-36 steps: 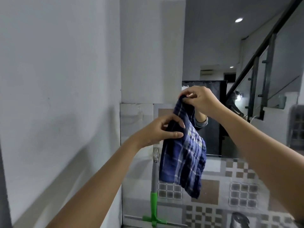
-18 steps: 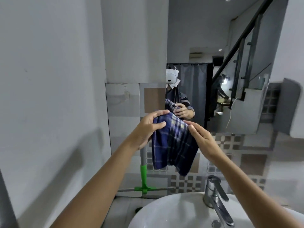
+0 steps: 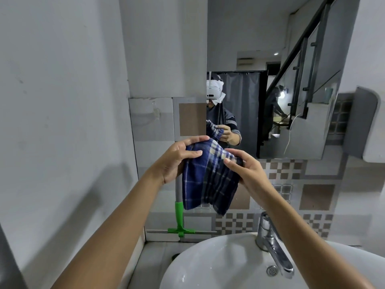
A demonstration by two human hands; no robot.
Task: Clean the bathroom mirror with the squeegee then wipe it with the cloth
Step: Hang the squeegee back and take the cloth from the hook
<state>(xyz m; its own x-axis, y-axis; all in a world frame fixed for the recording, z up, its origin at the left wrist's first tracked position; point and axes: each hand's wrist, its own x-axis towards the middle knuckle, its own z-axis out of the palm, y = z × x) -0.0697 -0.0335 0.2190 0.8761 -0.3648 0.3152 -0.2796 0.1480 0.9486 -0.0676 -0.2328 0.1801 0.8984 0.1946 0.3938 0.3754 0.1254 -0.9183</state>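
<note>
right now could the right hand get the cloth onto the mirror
Probably yes. The right hand already shares the blue plaid cloth with the left hand, and the mirror lies just beyond and above with nothing between; the left grip would need to let go.

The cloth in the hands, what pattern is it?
Dark blue plaid cloth with white and cream stripes, clearest in the head view.

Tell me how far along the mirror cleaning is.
Squeegee pass looks finished: the squeegee hangs against the tiled wall, in neither hand. In hand: the left hand and right hand both hold the plaid cloth above the sink, apparently bunching it. Left: wiping the mirror; the cloth is not yet against the glass.
</note>
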